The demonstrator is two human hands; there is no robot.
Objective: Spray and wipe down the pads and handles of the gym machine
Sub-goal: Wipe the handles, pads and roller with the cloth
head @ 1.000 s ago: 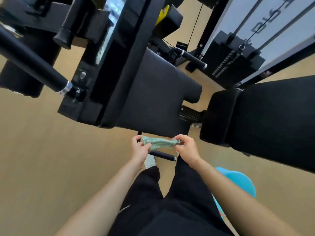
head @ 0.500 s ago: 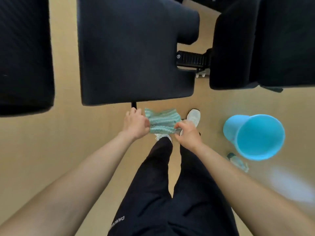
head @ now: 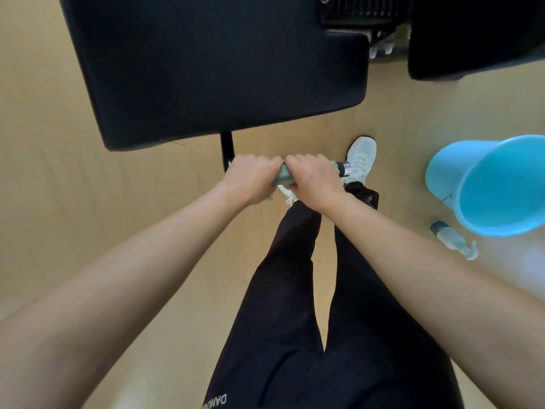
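Handle-wiping stage: left hand (head: 253,177) and right hand (head: 314,180), fingers curled side by side, clamp pale-green woven cloth (head: 283,180) around short black chrome-tipped handle (head: 343,168) off black padded seat (head: 221,63) near edge; pads' cleaning cannot be judged.

Floor (head: 88,219): smooth tan surface, matt and even in tone, with a short dark hairline mark (head: 179,144) well to the left of the bucket. Bucket (head: 442,175): light blue plastic, set on the floor, its open mouth showing a bare blue inside. Light: soft and diffuse, with one pale glossy patch (head: 514,262) on the floor just below the bucket and a fainter sheen far to the bucket's lower left.
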